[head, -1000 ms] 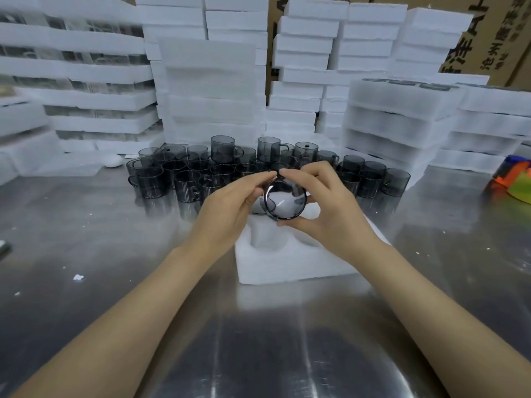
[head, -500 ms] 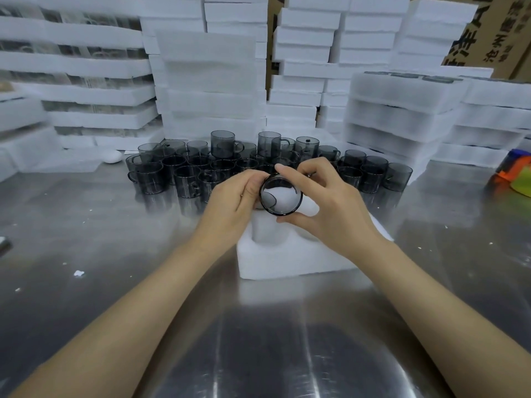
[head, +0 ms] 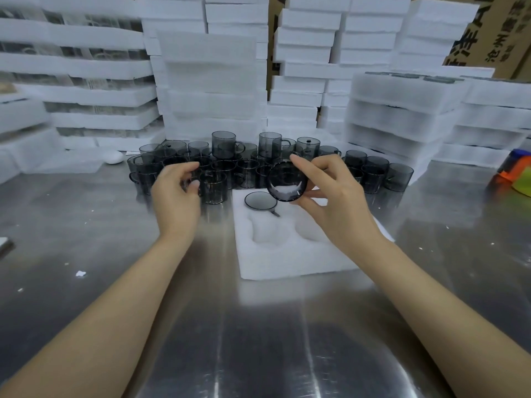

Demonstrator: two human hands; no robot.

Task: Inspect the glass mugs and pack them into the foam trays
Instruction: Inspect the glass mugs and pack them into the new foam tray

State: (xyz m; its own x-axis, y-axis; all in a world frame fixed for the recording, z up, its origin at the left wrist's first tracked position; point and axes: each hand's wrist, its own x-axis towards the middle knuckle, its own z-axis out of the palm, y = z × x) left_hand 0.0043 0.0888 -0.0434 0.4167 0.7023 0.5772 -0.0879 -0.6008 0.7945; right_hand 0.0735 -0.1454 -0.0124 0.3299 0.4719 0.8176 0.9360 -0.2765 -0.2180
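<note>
My right hand (head: 339,202) holds a smoked glass mug (head: 287,182) tipped on its side, its round end facing me, above the far part of a white foam tray (head: 287,262). One mug (head: 260,201) sits in the tray's far-left pocket; the near pockets show bare foam. My left hand (head: 175,193) is off to the left at the front row of the mug cluster (head: 247,168), its fingers curved round a standing mug (head: 188,180). Whether they press on it is hidden.
Tall stacks of white foam trays (head: 207,90) line the back, with cardboard boxes (head: 488,33) behind. A white oval object (head: 113,157) lies at the left, an orange, blue and green item (head: 514,170) at the right edge. Foam crumbs dot the steel table (head: 258,340).
My left hand let go of the held mug and moved left to the cluster. My right hand keeps the mug, shifted slightly right. A mug seated in the tray is now uncovered.
</note>
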